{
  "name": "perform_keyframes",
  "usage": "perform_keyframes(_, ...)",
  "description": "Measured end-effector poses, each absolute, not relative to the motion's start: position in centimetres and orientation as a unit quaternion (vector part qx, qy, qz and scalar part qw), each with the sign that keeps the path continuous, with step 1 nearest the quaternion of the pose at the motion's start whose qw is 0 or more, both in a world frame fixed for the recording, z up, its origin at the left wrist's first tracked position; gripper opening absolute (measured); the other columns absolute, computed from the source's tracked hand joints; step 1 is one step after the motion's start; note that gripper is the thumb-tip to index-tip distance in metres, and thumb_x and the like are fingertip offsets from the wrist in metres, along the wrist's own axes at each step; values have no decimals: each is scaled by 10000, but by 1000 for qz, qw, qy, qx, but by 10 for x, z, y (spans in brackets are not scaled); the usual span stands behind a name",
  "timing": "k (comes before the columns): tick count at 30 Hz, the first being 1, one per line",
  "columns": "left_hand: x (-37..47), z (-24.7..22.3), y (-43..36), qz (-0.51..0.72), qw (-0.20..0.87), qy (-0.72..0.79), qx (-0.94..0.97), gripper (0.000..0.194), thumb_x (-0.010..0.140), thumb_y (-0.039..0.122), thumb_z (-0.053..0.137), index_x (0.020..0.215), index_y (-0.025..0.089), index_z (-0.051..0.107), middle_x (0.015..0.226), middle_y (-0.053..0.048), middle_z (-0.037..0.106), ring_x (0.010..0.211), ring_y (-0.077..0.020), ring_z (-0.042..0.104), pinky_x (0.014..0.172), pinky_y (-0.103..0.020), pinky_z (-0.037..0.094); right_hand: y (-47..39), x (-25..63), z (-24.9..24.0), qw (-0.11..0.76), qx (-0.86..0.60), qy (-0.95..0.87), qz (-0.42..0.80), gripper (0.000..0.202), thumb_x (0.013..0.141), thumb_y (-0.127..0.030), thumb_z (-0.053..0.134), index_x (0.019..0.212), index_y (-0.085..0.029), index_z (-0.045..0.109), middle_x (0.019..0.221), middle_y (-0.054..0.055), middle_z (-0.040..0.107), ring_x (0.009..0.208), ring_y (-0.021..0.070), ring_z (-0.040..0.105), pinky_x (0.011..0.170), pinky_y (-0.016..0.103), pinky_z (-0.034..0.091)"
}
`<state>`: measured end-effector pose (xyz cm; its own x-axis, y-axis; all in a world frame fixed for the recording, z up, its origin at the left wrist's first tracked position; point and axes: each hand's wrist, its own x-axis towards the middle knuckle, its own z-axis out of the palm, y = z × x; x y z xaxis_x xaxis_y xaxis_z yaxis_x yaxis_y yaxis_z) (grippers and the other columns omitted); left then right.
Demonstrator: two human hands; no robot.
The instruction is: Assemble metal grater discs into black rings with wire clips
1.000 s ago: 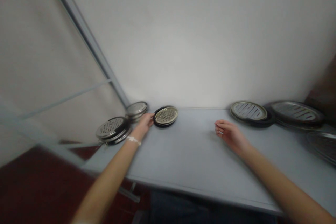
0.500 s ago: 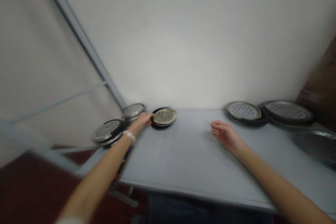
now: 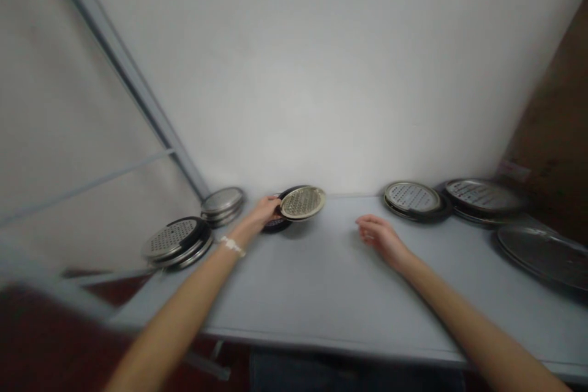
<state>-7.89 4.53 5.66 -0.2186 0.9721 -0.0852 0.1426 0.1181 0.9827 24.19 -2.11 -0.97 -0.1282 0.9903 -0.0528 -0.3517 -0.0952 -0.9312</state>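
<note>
My left hand (image 3: 265,211), with a white band at its wrist, pinches the near edge of a round metal grater (image 3: 302,203). The grater is pale gold with rows of holes, and its right side is tilted up off the table. Partly hidden under and behind it lies a dark-rimmed round piece (image 3: 274,225). My right hand (image 3: 382,237) hovers over the grey table (image 3: 298,294), its fingers loosely bent and nothing seen in them. Closest to it is another round grater (image 3: 413,197) on a dark-rimmed stack by the wall.
On the left stand a stack of perforated round graters (image 3: 172,237) and a smaller stack of metal discs (image 3: 223,201). Farther right lie a larger grater (image 3: 482,194) and a dark oval tray (image 3: 546,254). A white wall (image 3: 303,73) rises behind the table.
My left hand has lifted the gold grater off the dark-rimmed piece and shifted it right. My right hand stays over the table, fingers still loosely bent. The whole view has shifted slightly.
</note>
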Motion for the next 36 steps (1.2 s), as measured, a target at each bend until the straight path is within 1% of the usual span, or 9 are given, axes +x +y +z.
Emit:
perform_keyframes(5,-18,34,31,440,422,582,538,314,840,194,629,1141,142,558,801,-30,682,633,-133,644,525,-201,508,-18,240,-13,514,-428,-421,613,422,738,-537,734,933,-208,555,658,3,658,519,152,603,460,234,403)
perform_keyframes(9,20,3,23,426,443,564,552,325,905,248,581,1196,137,486,771,-37,680,595,-130,638,513,-203,502,-9,247,-23,523,-492,-422,554,333,753,-442,734,906,-215,544,672,-3,660,498,142,588,438,228,414)
perform_keyframes(12,29,-15,25,409,454,572,548,299,926,263,557,1184,132,480,718,-22,662,494,-113,591,468,-203,485,-3,254,-29,518,-527,-431,518,261,769,-400,703,851,-207,547,593,-25,605,449,123,527,399,210,357)
perform_keyframes(19,5,-21,38,404,394,622,542,368,929,266,565,1247,113,458,790,-51,675,459,-102,589,443,-201,483,-2,264,-25,510,-526,-434,525,310,729,-404,717,902,-181,587,551,-55,556,403,83,422,362,187,228)
perform_keyframes(24,-8,-15,38,414,395,623,533,365,898,270,614,1220,134,508,919,-88,707,581,-133,664,583,-247,542,-5,266,-22,494,-507,-444,550,340,705,-420,756,910,-193,608,607,-38,611,431,88,461,362,181,224)
perform_keyframes(29,-7,-8,27,385,211,631,640,174,808,244,698,957,176,638,999,-121,706,1005,-265,670,912,-346,507,-6,265,-26,500,-485,-449,560,330,711,-412,777,915,-202,624,641,-25,645,479,112,529,391,190,301)
perform_keyframes(32,0,-1,17,398,133,593,687,130,850,245,644,962,180,655,1082,-131,684,1121,-278,613,1025,-377,445,-6,264,-29,509,-468,-447,567,335,708,-415,785,918,-211,622,651,-23,652,547,140,588,448,212,394)
perform_keyframes(34,8,3,12,417,156,561,698,151,887,273,607,990,175,660,1034,-120,692,1046,-260,638,988,-371,474,-5,263,-31,517,-465,-443,566,343,706,-423,785,922,-215,618,654,-24,652,577,150,607,473,221,423)
perform_keyframes(36,16,5,7,423,259,543,677,239,914,345,590,1064,166,640,916,-91,700,833,-221,672,825,-345,540,-5,261,-32,527,-463,-432,566,356,700,-427,785,927,-214,611,665,-25,656,585,148,610,482,222,434)
